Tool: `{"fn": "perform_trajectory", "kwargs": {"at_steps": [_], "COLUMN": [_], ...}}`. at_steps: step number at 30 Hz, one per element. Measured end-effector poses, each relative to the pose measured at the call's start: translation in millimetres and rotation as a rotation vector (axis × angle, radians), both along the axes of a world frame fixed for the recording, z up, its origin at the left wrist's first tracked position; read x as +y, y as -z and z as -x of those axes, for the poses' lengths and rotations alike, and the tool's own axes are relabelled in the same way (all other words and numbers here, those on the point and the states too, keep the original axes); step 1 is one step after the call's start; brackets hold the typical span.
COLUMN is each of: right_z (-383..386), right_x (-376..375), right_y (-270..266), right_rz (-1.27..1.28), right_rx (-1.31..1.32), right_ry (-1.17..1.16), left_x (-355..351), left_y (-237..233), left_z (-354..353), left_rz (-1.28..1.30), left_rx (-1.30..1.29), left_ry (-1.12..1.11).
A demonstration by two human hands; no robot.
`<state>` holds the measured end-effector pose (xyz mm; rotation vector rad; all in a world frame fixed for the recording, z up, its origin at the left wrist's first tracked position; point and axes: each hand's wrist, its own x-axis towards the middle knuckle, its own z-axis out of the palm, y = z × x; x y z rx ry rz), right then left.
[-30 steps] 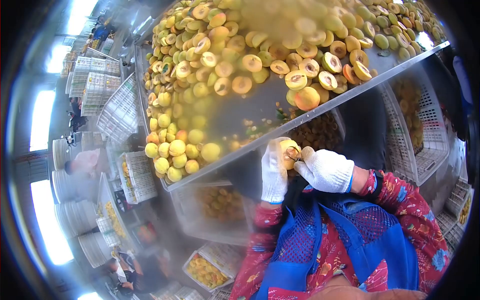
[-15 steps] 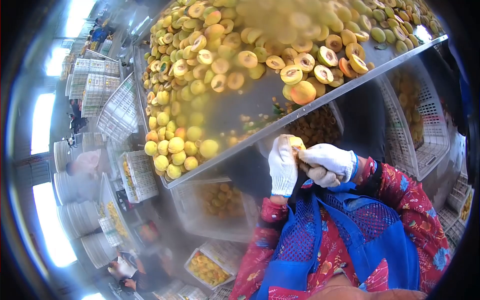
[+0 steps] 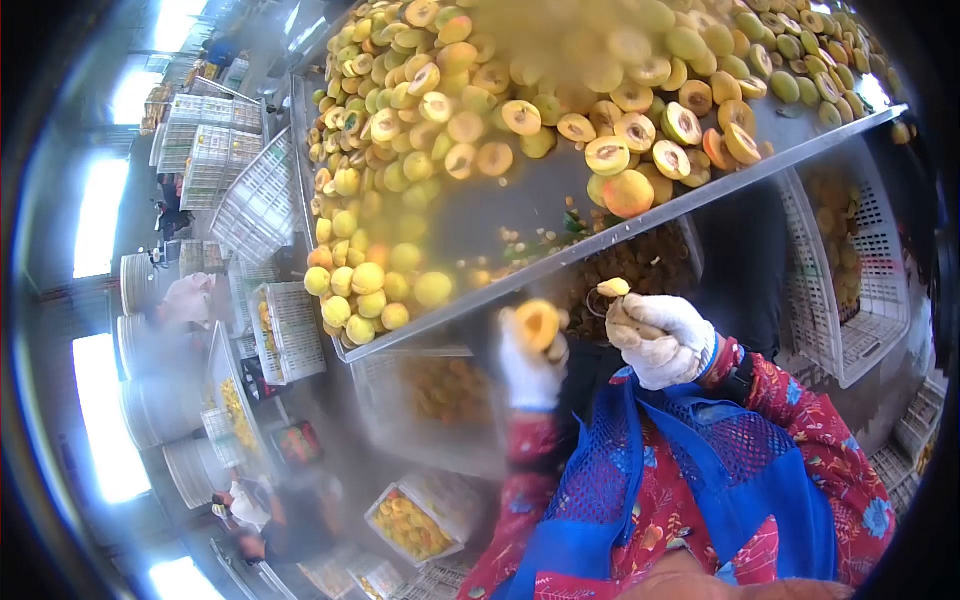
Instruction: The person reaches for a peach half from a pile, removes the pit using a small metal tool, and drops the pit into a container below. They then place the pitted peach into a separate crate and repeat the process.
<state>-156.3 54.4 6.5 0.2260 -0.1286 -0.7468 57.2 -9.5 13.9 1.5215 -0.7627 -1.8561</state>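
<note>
A worker's gloved left hand (image 3: 530, 372) gripped a peach half (image 3: 537, 323) just below the edge of the steel counter (image 3: 480, 215) — fingers closed around it. The right hand (image 3: 665, 335) was clenched on a pale scrap (image 3: 613, 288). Wet fruit on a damp glove might slip — likely into the crate (image 3: 400, 440) beneath.
</note>
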Motion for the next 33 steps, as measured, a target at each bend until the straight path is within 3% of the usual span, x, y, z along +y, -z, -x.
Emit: {"fn": "perform_trajectory", "kwargs": {"at_steps": [1, 2, 3, 4, 5, 7, 9, 11, 16, 17, 19, 21, 23, 26, 29, 33], "right_z": [1.1, 6.1, 5.2, 3.5, 3.6, 6.7, 9.4, 13.5, 19.3, 20.3, 21.6, 21.9, 22.6, 21.9, 14.0, -2.7], "right_x": [-0.2, -2.4, -3.8, -3.8, -3.1, -7.4, -7.6, -8.7, 2.2, 5.3, 6.7, 4.7, -2.3, -9.5, -14.6, -9.5], "right_y": [-1.7, -2.2, -12.2, -4.6, 4.2, 4.6, 2.6, 1.7, -10.9, -6.3, -10.1, -13.2, -23.3, -40.4, -49.7, -59.4], "right_rz": [0.000, 0.099, 0.172, 0.214, 0.253, 0.308, 0.413, 0.464, 0.406, 0.391, 0.425, 0.465, 0.539, 0.669, 0.751, 0.851], "right_rx": [0.167, 0.515, 0.941, 1.113, 1.282, 1.369, 1.469, 1.514, 1.593, 1.606, 1.675, 1.710, 1.859, 2.070, 2.136, 2.227], "right_ry": [-0.028, -0.081, -0.110, -0.118, -0.127, -0.163, -0.153, -0.138, -0.087, -0.074, -0.073, -0.044, -0.005, 0.135, 0.314, 0.318], "left_x": [-1.4, -2.6, -6.3, -10.7, -18.9, -52.2, -104.4, -158.9, -252.3, -261.7, -259.9, -223.4, -182.2, -142.2, -101.4, -58.1], "left_y": [-9.1, -18.3, -15.2, -15.4, -28.2, -40.6, -48.0, -47.0, 31.9, 48.5, 59.6, 36.4, -4.0, 1.8, -16.1, -6.9], "left_z": [-22.5, -45.2, -75.9, -94.2, -94.8, -89.8, -52.3, 8.5, 86.8, 88.2, 84.6, 80.8, 72.7, 49.4, 40.3, 41.5], "left_rz": [0.077, 0.112, 0.313, 0.294, 0.273, 0.553, 0.685, 0.694, 0.642, 0.616, 0.610, 0.433, 0.254, 0.205, 0.024, -0.145], "left_rx": [-0.313, -0.637, -1.147, -1.514, -1.638, -1.562, -1.376, -1.355, -1.245, -1.075, -0.888, -0.395, -0.278, 0.088, 0.152, 0.420], "left_ry": [0.074, 0.145, 0.461, 0.584, 0.581, 0.533, 0.587, 0.641, 0.578, 0.567, 0.628, 0.441, 0.402, 0.327, 0.297, 0.192]}}
